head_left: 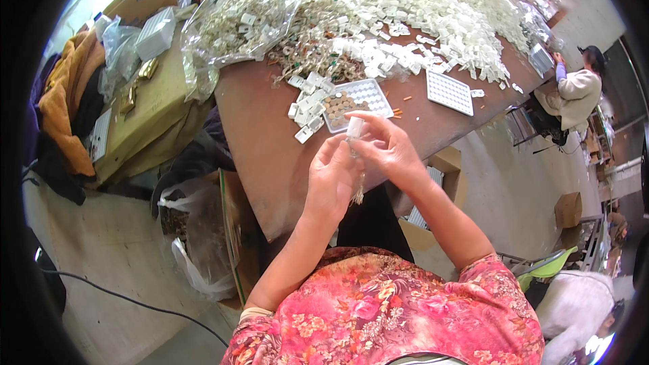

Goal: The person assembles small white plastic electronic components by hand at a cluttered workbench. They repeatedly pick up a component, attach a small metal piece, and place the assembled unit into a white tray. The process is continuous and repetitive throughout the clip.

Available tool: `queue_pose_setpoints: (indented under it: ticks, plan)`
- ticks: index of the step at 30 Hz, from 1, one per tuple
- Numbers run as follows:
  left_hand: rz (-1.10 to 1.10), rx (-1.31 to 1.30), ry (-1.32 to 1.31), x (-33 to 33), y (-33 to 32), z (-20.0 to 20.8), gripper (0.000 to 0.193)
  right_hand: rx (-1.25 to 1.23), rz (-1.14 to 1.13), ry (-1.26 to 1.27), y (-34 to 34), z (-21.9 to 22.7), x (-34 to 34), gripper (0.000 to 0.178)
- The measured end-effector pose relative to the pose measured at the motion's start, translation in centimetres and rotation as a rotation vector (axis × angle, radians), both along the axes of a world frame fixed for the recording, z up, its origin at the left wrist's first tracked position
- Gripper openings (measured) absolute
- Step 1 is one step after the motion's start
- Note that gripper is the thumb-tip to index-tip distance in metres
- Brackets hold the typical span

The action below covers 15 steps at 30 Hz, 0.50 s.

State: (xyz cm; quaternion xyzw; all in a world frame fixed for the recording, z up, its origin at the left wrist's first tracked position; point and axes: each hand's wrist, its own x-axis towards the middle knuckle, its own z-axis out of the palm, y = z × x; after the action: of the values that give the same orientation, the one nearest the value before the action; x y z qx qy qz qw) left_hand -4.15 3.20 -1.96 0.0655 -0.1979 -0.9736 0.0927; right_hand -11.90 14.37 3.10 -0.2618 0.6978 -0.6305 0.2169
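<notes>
In front of my chest, above the table's near edge, my two hands meet. My right hand (389, 151) pinches a small white plastic piece (355, 126) between thumb and fingers. My left hand (332, 174) is closed just below it, with a thin beige wire bundle (358, 195) hanging out under the fingers. Whether the wires join the white piece is hidden by the fingers. Right behind my hands lies a white tray (380, 103) of round pockets, partly filled with brown discs (341, 104). Several white plastic housings (311, 105) are heaped at its left.
A huge pile of white plastic pieces (433, 13) covers the brown table's (260, 155) far side, beside tangled wires (314, 40) and a clear bag (236, 23). A second pocketed tray (449, 92) lies right. An open carton (230, 230) stands below left. A co-worker (574, 91) sits far right.
</notes>
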Motion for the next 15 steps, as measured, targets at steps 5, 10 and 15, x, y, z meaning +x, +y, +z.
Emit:
queue_pose_setpoints:
  ticks: [5,10,15]
  plan:
    - [-0.051,-0.002,-0.011,0.4,-0.1,1.1,0.019,-0.043,0.022,-0.152,0.9,1.7,-0.6,0.029]
    - [-0.089,0.022,0.034,0.5,0.0,0.7,0.024,0.085,-0.149,0.286,0.6,1.2,-0.5,0.014]
    - [0.172,-0.76,0.312,0.5,-0.6,0.0,0.071,-0.044,-0.323,1.246,-1.0,-0.7,-0.2,0.014]
